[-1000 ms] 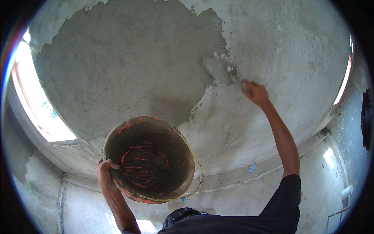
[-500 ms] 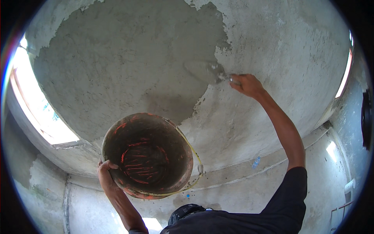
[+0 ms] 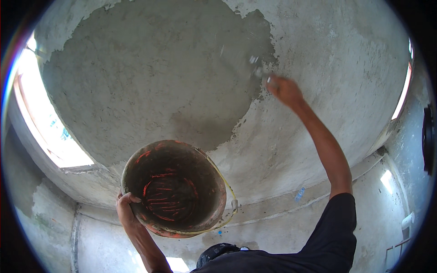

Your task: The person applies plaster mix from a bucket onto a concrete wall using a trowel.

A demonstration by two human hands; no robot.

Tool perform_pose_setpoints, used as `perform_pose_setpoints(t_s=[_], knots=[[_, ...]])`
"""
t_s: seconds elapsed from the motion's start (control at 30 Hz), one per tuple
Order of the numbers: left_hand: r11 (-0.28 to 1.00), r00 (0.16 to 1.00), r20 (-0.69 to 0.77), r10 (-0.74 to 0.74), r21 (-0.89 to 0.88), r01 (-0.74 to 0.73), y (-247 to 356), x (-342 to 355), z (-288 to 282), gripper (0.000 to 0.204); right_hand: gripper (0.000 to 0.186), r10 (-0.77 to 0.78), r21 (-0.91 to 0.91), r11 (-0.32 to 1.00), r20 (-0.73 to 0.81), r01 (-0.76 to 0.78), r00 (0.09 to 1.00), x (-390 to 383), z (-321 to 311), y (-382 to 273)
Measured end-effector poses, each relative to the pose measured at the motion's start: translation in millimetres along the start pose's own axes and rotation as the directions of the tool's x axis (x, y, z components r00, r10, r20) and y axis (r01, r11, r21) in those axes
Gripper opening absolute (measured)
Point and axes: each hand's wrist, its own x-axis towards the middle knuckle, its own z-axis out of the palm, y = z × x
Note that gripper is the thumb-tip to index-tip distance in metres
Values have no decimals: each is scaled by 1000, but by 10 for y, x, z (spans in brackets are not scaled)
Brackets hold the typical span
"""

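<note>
My left hand (image 3: 126,207) grips the rim of a mortar-crusted bucket (image 3: 210,186) at its left side, thumb over the inner edge. The bucket is tilted so its mouth shows. Orange-red scrapes run through the grey film inside, and a thin yellowish handle hangs at its right. My right hand (image 3: 286,92) is raised to the wall, closed round a trowel (image 3: 258,71) whose blade is smeared by motion. The trowel is at the ragged right edge of a dark patch of wet plaster (image 3: 136,68). Whether the blade touches the wall, I cannot tell.
Paler, rough wall (image 3: 327,91) surrounds the patch. A bright window opening (image 3: 50,123) is at the left, with another narrow opening (image 3: 402,93) at the far right. Below, a plastic bottle (image 3: 299,194) and a small blue cap (image 3: 220,232) lie by the wall's foot.
My right hand and the trowel have moved slightly up along the patch's right edge. The bucket sits a little lower in view, still held by my left hand.
</note>
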Motion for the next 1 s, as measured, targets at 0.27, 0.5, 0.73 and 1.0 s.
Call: perform_pose_setpoints(t_s=[0.27,0.5,0.73,1.0], knots=[[999,1000,5,-28,-20,28,21,51,-185,47,47,147,111,981,94,-157,985,-119,-214,-415],[1000,1000,-11,6,-25,-6,57,6,-277,50,47,244,65,968,-43,-241,969,286,-262,-269],[999,1000,13,17,-40,-17,87,24,-400,50,45,-60,-3,998,392,66,918,-570,207,-606],[999,999,9,35,-9,-35,88,-5,-419,52,46,192,16,981,-174,-192,966,374,-403,-179]])
